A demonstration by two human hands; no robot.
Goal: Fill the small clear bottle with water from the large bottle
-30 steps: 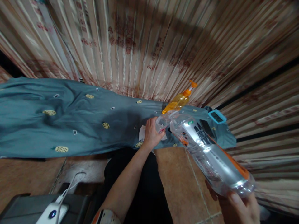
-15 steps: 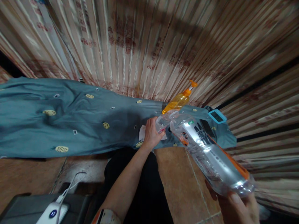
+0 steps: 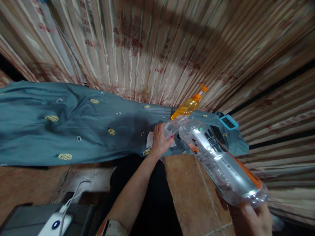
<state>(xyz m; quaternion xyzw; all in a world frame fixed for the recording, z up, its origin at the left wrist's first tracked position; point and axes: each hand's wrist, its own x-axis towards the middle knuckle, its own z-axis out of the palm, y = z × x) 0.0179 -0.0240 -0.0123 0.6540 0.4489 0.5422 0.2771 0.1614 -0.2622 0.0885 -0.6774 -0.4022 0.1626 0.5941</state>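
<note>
My right hand (image 3: 253,216) grips the base of a large clear plastic bottle (image 3: 221,160) with a silver and orange label. The bottle is tilted, its neck end down to the left, meeting the mouth of a clear plastic cup (image 3: 171,127). Around that cup my left hand (image 3: 160,139) is closed, low over the cloth. Whether any liquid runs between the two cannot be made out. A piece of white tissue (image 3: 149,140) lies partly beneath my left hand. Just behind the cup stands an orange pump bottle (image 3: 186,107) with yellow liquid.
A green cloth with pineapple prints (image 3: 130,131) covers the long surface. At its right end are a dark phone (image 3: 218,134) and a blue-framed digital timer (image 3: 229,122). Patterned curtains (image 3: 147,49) hang behind. A white power bank (image 3: 56,225) with a cable sits at lower left.
Almost nothing differs. Both hands, the tilted bottle and the cup keep their positions.
</note>
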